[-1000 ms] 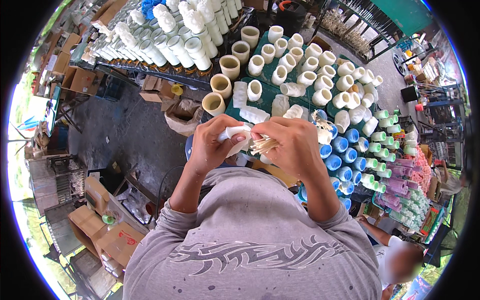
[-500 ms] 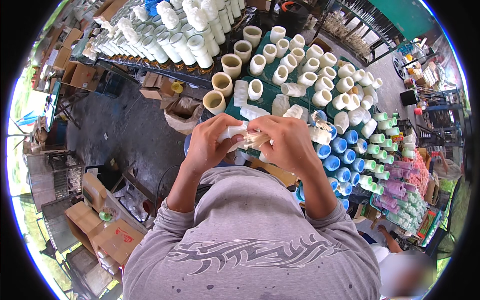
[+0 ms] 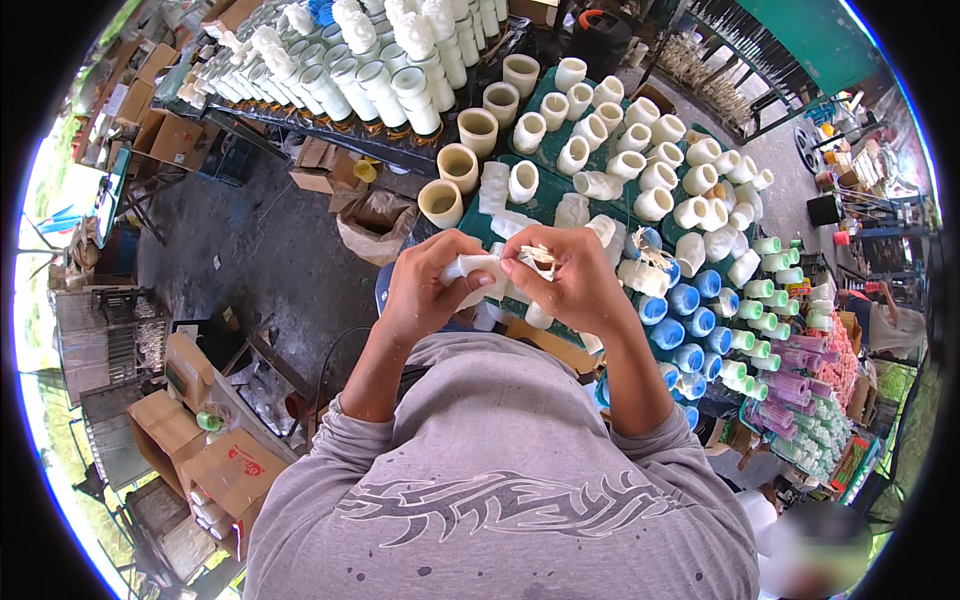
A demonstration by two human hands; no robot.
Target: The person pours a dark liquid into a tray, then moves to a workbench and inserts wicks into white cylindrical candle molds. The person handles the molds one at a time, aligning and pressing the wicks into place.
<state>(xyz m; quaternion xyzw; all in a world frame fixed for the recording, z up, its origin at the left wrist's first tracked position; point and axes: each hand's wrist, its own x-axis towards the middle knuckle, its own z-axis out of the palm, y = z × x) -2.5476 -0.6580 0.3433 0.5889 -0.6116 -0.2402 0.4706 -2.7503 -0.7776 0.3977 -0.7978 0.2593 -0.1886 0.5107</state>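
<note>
My left hand (image 3: 422,285) is closed around a small white waxy piece (image 3: 482,268), its thumb pressed along the near side. My right hand (image 3: 572,278) is curled over a small bunch of pale wicks (image 3: 540,258), whose ends poke out between the fingers. Its thumb and index fingertip meet at the right end of the white piece. The fingers partly hide that piece, so its full shape does not show. Just beyond both hands, white hollow wax cylinders (image 3: 522,181) stand and lie on a green tabletop (image 3: 478,232).
Blue candles (image 3: 683,299), green candles (image 3: 748,341) and purple candles (image 3: 798,357) crowd the right side. Another bunch of wicks (image 3: 650,250) lies on a white cylinder. Tall glass jars (image 3: 415,100) fill a bench at upper left. Cardboard boxes (image 3: 235,468) stand at lower left; a person (image 3: 755,515) is at lower right.
My right thumb and index finger have come together at the white piece's end. The wicks are now tucked higher in that hand. The white piece has turned slightly.
</note>
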